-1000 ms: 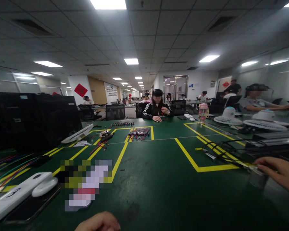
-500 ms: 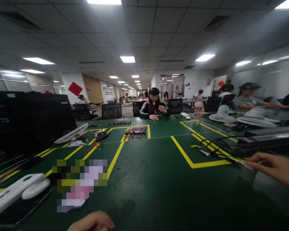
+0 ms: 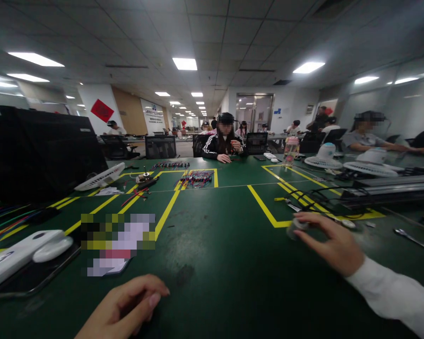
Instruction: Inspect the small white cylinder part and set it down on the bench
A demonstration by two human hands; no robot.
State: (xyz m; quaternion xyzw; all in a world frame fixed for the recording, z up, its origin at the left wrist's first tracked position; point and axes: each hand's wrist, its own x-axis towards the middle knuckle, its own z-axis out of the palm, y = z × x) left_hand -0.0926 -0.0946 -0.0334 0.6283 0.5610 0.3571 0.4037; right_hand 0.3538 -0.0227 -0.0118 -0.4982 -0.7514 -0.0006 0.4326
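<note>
right hand pinches a small round part (axis too blurred to tell); left hand lies loosely curled on the desk.

no wording could be read anywhere. a red diamond sign hung on the far wall in the upper left of the frame, its character too small to make out. just right of it, a white wall board bore a blue logo over blurred lines. a small blue sign beside the doorway at upper centre was illegible. a dark mark on the white device on the desk at lower left was unclear.
</note>
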